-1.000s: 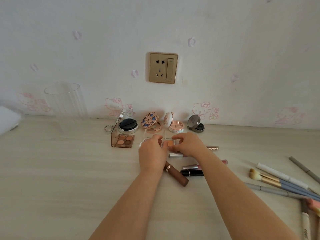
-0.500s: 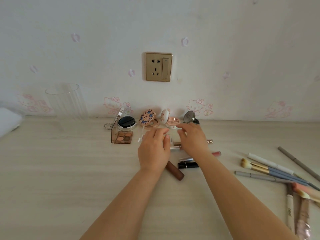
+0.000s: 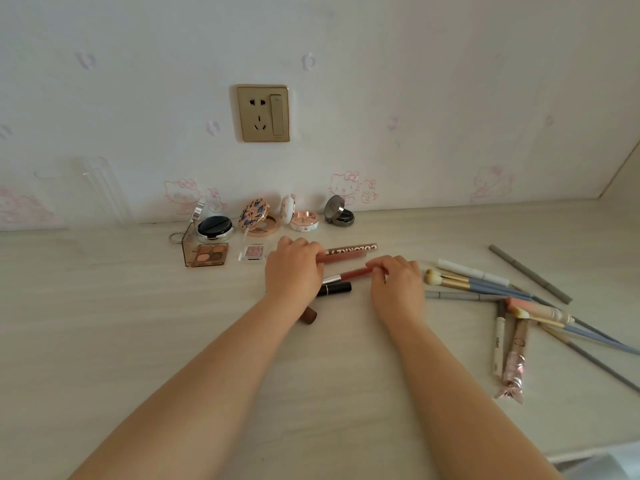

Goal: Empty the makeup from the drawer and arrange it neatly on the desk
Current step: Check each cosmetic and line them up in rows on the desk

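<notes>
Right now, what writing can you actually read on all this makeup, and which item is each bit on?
"COLORKEY", upside down and only partly clear: on the brown lip tube nearest the wall.
Small dark lettering, too blurred to read: on the white pencil at the right.
The compacts, brushes and wall socket show no readable text.

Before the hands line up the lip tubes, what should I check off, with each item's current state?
1. Left hand on the pink tube: ok, fingers at its end.
2. Right hand on the red tube: ok, fingertips at its end.
3. Tubes parallel: not ok, the red tube is tilted.
4. Brown tube in the row: not ok, mostly under the left wrist.
5. Compacts along the wall: ok.
6. Brushes sorted: not ok, crossed in a pile.
</notes>
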